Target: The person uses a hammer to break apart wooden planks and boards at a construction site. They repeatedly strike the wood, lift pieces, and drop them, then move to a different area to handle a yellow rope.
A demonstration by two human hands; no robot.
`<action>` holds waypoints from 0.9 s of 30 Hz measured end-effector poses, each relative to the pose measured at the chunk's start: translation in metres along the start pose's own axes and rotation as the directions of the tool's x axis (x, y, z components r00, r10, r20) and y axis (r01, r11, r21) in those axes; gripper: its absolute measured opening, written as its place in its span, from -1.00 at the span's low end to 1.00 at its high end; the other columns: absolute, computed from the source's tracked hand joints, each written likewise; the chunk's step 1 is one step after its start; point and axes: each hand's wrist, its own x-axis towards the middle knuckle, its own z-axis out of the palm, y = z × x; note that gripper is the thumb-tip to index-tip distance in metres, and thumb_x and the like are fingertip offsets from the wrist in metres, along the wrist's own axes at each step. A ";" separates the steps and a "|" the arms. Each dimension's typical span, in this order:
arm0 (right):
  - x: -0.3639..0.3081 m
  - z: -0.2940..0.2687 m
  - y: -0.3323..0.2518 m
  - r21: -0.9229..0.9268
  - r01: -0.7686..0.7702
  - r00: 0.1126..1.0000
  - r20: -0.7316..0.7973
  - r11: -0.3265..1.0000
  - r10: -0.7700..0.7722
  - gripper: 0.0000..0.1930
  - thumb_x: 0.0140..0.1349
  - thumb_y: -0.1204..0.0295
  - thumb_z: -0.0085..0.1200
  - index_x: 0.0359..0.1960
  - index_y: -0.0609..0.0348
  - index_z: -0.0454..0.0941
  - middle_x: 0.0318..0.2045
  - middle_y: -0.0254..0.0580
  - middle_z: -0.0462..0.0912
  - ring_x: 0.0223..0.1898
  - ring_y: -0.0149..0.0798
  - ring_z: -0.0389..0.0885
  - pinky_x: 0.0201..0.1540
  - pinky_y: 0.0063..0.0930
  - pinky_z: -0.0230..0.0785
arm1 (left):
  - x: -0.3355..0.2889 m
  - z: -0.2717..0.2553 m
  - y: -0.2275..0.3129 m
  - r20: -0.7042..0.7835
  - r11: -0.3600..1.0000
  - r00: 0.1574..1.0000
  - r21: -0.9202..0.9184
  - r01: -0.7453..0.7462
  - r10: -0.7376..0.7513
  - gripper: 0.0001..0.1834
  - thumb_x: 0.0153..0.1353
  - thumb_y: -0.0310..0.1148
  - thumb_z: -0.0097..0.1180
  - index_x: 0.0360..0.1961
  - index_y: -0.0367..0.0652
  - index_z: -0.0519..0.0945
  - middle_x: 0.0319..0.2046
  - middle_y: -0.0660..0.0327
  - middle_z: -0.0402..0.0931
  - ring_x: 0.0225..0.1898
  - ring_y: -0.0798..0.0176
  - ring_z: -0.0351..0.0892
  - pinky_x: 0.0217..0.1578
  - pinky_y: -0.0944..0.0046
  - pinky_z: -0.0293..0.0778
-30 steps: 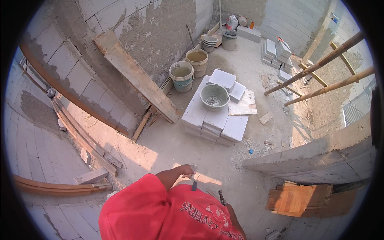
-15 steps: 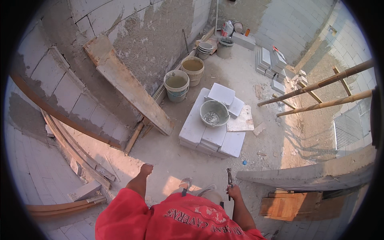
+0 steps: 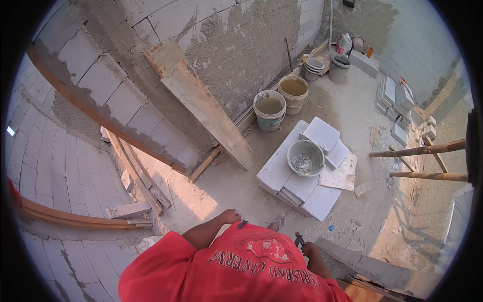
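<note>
My left hand point(image 3: 230, 216) is held in front of my waist at the left, fingers curled in, with nothing seen in it. Low on the right, my right hand point(image 3: 311, 250) grips a dark metal hand tool that looks like pincers point(image 3: 299, 238); its head points up and away from me, and part of the handles is hidden by the hand. Ahead of both hands stands a low stack of pale blocks point(image 3: 282, 157). On the stack rests a grey-green bucket point(image 3: 307, 157) with several small metal pieces inside.
Two pails of murky liquid, a nearer pail point(image 3: 270, 121) and a farther pail point(image 3: 293, 103), stand along the wall. A long plank point(image 3: 206, 108) leans there. A bamboo ladder point(image 3: 422, 151) juts in from the right. More blocks point(image 3: 387, 95) are piled farther back. Timber strips point(image 3: 133, 173) lie left.
The view has swung left, so the stack and buckets appear farther right. My left hand has come in toward my waist. My right hand, still holding the pincers, is closer to my body.
</note>
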 end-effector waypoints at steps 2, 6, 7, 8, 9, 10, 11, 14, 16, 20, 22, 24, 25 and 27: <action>0.010 -0.050 -0.001 0.428 -0.416 0.901 0.070 0.802 0.429 -0.67 0.25 0.23 0.07 -0.37 0.28 0.72 -0.46 0.04 0.73 -0.35 0.00 0.76 -0.24 -0.11 0.57 | 0.006 -0.018 -0.019 -0.164 0.962 0.982 -0.268 0.047 -0.094 -0.52 0.29 0.01 0.18 -0.03 -0.18 0.69 -0.17 0.04 0.71 -0.25 0.14 0.70 -0.13 0.16 0.57; 0.024 -0.103 0.039 0.669 -0.330 0.753 -0.238 0.666 0.613 -0.59 0.30 0.18 0.06 -0.30 0.40 0.64 -0.46 0.20 0.70 -0.42 0.16 0.73 -0.26 -0.02 0.58 | 0.015 -0.074 0.018 -0.215 0.806 0.931 -0.580 0.121 -0.295 -0.62 0.31 -0.09 0.20 -0.04 -0.17 0.66 -0.26 0.25 0.67 -0.37 0.37 0.60 -0.37 0.30 0.48; 0.029 -0.131 0.036 0.769 -0.320 0.745 -0.157 0.553 0.649 -0.58 0.30 0.21 0.04 -0.27 0.46 0.65 -0.43 0.23 0.71 -0.41 0.13 0.74 -0.23 -0.01 0.58 | 0.017 -0.080 0.017 -0.214 0.808 0.929 -0.574 0.132 -0.303 -0.63 0.31 -0.10 0.20 -0.05 -0.16 0.66 -0.26 0.25 0.67 -0.38 0.37 0.59 -0.37 0.31 0.47; 0.035 -0.141 0.040 0.794 -0.275 0.724 -0.201 0.543 0.661 -0.58 0.33 0.19 0.03 -0.37 0.43 0.61 -0.50 0.18 0.67 -0.49 0.08 0.71 -0.32 -0.03 0.55 | 0.021 -0.087 0.020 -0.210 0.814 0.929 -0.564 0.138 -0.304 -0.65 0.31 -0.12 0.20 -0.06 -0.16 0.66 -0.27 0.25 0.67 -0.38 0.37 0.58 -0.38 0.31 0.47; 0.042 -0.150 0.042 0.811 -0.231 0.701 -0.245 0.538 0.670 -0.56 0.36 0.18 0.02 -0.46 0.40 0.57 -0.58 0.12 0.64 -0.57 0.04 0.68 -0.41 -0.04 0.52 | 0.024 -0.089 0.021 -0.166 0.807 0.933 -0.564 0.176 -0.320 -0.65 0.31 -0.12 0.20 -0.06 -0.16 0.66 -0.26 0.24 0.67 -0.37 0.36 0.60 -0.37 0.30 0.48; 0.049 -0.162 0.044 0.820 -0.185 0.677 -0.293 0.541 0.675 -0.52 0.39 0.17 0.01 -0.56 0.38 0.53 -0.65 0.07 0.61 -0.65 -0.01 0.65 -0.51 -0.06 0.49 | 0.027 -0.089 0.017 -0.125 0.795 0.933 -0.568 0.211 -0.337 -0.65 0.30 -0.13 0.20 -0.05 -0.16 0.67 -0.26 0.24 0.68 -0.36 0.34 0.61 -0.36 0.29 0.49; 0.055 -0.174 0.043 0.846 -0.197 0.694 -0.237 0.496 0.680 -0.51 0.38 0.15 0.01 -0.54 0.39 0.55 -0.65 0.08 0.61 -0.63 0.02 0.66 -0.47 -0.06 0.50 | 0.031 -0.090 0.013 -0.084 0.784 0.931 -0.570 0.246 -0.354 -0.65 0.30 -0.14 0.20 -0.05 -0.16 0.67 -0.25 0.23 0.68 -0.35 0.32 0.63 -0.35 0.28 0.50; 0.075 -0.206 0.035 0.910 -0.199 0.729 -0.110 0.364 0.675 -0.48 0.38 0.12 0.00 -0.53 0.41 0.57 -0.70 0.07 0.57 -0.63 0.06 0.65 -0.44 -0.06 0.49 | 0.041 -0.084 -0.001 -0.002 0.895 0.959 -0.359 0.265 -0.284 -0.65 0.30 -0.16 0.19 -0.05 -0.21 0.68 -0.23 0.19 0.70 -0.26 0.25 0.67 -0.24 0.25 0.55; 0.092 -0.219 0.037 0.966 -0.144 0.678 -0.063 0.216 0.732 -0.46 0.40 0.12 -0.02 -0.61 0.36 0.54 -0.78 0.03 0.52 -0.71 0.04 0.59 -0.49 -0.06 0.47 | 0.050 -0.102 -0.006 -0.017 0.975 0.987 -0.160 0.152 -0.157 -0.63 0.32 -0.17 0.17 -0.05 -0.26 0.67 -0.21 0.16 0.70 -0.20 0.24 0.67 -0.16 0.25 0.55; 0.120 -0.241 0.046 0.982 -0.137 0.425 -0.057 0.127 0.903 -0.41 0.38 0.01 -0.03 -0.15 0.50 0.58 -0.31 0.36 0.66 -0.23 0.12 0.71 -0.09 -0.06 0.53 | 0.078 -0.162 -0.022 -0.002 0.977 0.993 -0.177 0.119 -0.121 -0.61 0.35 -0.17 0.14 -0.02 -0.30 0.65 -0.22 0.14 0.70 -0.19 0.24 0.66 -0.12 0.25 0.54; 0.135 -0.260 0.034 0.951 -0.225 0.385 -0.115 0.214 0.916 -0.30 0.35 -0.03 0.00 0.11 0.55 0.48 -0.03 0.49 0.60 0.10 0.13 0.62 0.18 -0.09 0.43 | 0.088 -0.204 -0.020 -0.022 0.917 0.968 -0.327 0.230 -0.250 -0.61 0.34 -0.17 0.16 0.01 -0.26 0.65 -0.23 0.19 0.67 -0.26 0.28 0.64 -0.19 0.26 0.54; 0.127 -0.296 -0.001 0.880 -0.339 0.498 -0.131 0.332 0.857 -0.20 0.32 -0.05 0.04 0.27 0.55 0.35 0.14 0.50 0.51 0.29 0.12 0.48 0.34 -0.13 0.29 | 0.093 -0.239 -0.035 -0.069 0.890 0.947 -0.367 0.269 -0.315 -0.61 0.31 -0.16 0.18 -0.01 -0.23 0.65 -0.23 0.23 0.65 -0.31 0.32 0.63 -0.25 0.26 0.53; 0.134 -0.290 -0.005 0.863 -0.295 0.580 -0.179 0.410 0.794 -0.21 0.31 -0.05 0.05 0.28 0.52 0.36 0.14 0.44 0.53 0.27 0.12 0.50 0.33 -0.16 0.30 | 0.106 -0.255 -0.039 -0.055 0.881 0.943 -0.378 0.285 -0.328 -0.62 0.29 -0.14 0.19 -0.04 -0.22 0.65 -0.23 0.24 0.64 -0.34 0.34 0.62 -0.29 0.28 0.52; 0.151 -0.275 -0.027 0.873 -0.140 0.682 -0.257 0.467 0.684 -0.26 0.31 -0.03 0.06 0.28 0.42 0.40 0.16 0.32 0.55 0.24 0.13 0.52 0.30 -0.20 0.33 | 0.128 -0.285 -0.051 -0.023 0.887 0.932 -0.318 0.336 -0.361 -0.63 0.30 -0.11 0.16 -0.07 -0.17 0.66 -0.24 0.26 0.64 -0.34 0.33 0.62 -0.32 0.29 0.51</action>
